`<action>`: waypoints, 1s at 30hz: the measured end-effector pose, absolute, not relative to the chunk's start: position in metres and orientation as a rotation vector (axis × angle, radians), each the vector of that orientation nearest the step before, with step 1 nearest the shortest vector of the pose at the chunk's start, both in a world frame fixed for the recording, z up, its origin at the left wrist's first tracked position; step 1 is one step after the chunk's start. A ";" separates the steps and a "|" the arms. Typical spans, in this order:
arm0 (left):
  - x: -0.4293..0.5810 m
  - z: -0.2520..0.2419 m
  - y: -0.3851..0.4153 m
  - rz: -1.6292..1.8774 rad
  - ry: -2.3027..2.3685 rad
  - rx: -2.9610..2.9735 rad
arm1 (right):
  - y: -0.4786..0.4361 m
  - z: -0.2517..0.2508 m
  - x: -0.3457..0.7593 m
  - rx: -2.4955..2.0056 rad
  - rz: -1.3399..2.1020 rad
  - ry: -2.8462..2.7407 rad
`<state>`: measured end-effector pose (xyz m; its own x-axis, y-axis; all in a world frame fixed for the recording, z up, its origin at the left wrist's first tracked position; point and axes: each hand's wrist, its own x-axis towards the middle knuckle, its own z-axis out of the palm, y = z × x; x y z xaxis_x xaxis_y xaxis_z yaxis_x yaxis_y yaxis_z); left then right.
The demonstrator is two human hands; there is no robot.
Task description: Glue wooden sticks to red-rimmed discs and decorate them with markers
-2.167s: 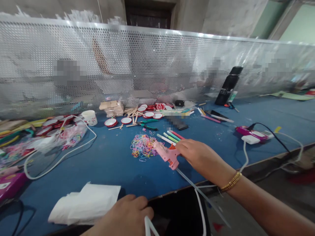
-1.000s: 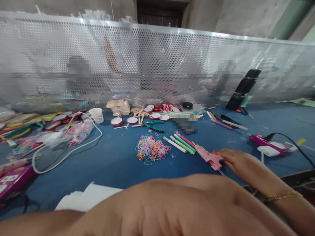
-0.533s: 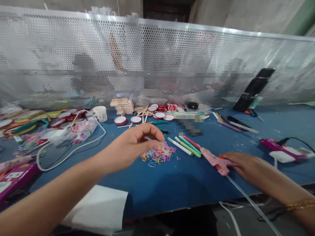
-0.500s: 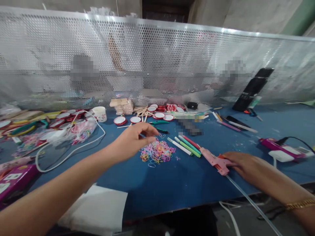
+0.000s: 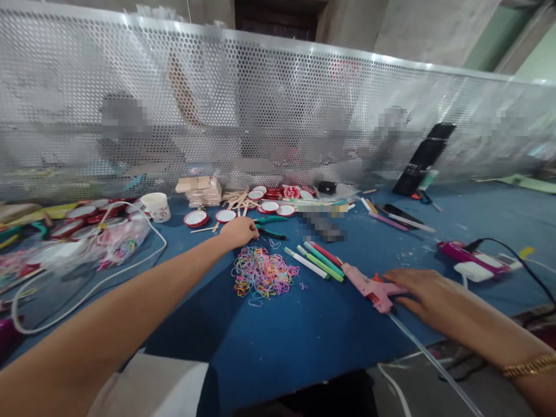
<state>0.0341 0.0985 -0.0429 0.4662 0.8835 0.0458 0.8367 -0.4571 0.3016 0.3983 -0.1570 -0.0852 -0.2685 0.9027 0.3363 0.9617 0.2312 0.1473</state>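
Observation:
My left hand point(image 5: 238, 233) reaches to the far side of a pile of colourful small rubber bands point(image 5: 263, 272). Its fingertips are pinched together beside the green-handled pliers point(image 5: 273, 220); anything between them is too small to make out. On the right, my right hand point(image 5: 428, 295) has its fingers and thumb around the handle of a pink hot glue gun point(image 5: 367, 286). A long clear glue stick point(image 5: 430, 356) sticks out of the gun's back. Several green, white and red pens point(image 5: 319, 260) lie between the gun's nozzle and the rubber bands.
Behind stand red-rimmed white discs point(image 5: 226, 216), wooden sticks point(image 5: 237, 200) and a paper cup point(image 5: 155, 207). A white cable point(image 5: 163, 249) loops at left near bagged bands. A purple power strip point(image 5: 473, 258) lies right. A perforated metal screen point(image 5: 278, 116) closes the back.
My left hand has moved from above the rubber bands to their far left side, and its fingers have closed. My right hand stays at the glue gun. The view has swung slightly right.

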 end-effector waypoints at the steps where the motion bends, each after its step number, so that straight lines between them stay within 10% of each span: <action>1: 0.030 -0.039 0.098 0.323 1.456 2.450 | -0.156 -0.084 0.399 -1.774 -0.514 -2.316; 18: -0.026 0.042 -0.086 -0.110 0.551 2.031 | -0.147 -0.024 0.330 -1.526 -0.438 -2.354; 30: -0.007 -0.003 -0.020 0.324 0.961 2.789 | -0.065 -0.010 0.260 -1.582 -0.521 -2.660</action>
<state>-0.0072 -0.0203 -0.0033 0.7682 0.6228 0.1479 0.5851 -0.7769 0.2326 0.2598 -0.0650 -0.0104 -0.4920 0.8538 0.1700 0.8549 0.4369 0.2799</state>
